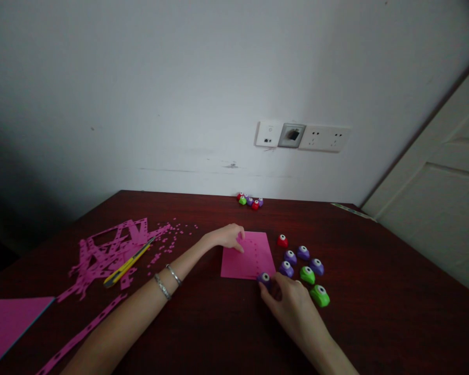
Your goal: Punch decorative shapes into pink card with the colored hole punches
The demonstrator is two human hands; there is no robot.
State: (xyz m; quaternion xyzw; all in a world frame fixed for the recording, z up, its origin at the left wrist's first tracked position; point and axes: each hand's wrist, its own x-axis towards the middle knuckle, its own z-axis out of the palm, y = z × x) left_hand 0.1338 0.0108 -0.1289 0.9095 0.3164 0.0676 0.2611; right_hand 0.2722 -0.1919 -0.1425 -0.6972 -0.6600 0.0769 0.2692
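Note:
A square sheet of pink paper (244,263) lies on the table, with rows of small punched marks near its top and right side. My left hand (230,237) rests over its upper left part, thumb and fingers apart. At the sheet's lower right corner, my right hand (291,299) grips a purple craft punch (263,278) between thumb and fingers. Just right of the sheet stand a red punch (282,240), several purple punches (286,269) and two green punches (319,296). Whether the held punch has paper in its slot is hard to tell.
Pink paper scraps (121,245) and tiny cut-outs (168,244) lie left, with a yellow utility knife (128,264) on them. A punched strip (82,333) and larger pink sheet (15,323) are nearer. More punches (250,201) sit by the wall (180,104).

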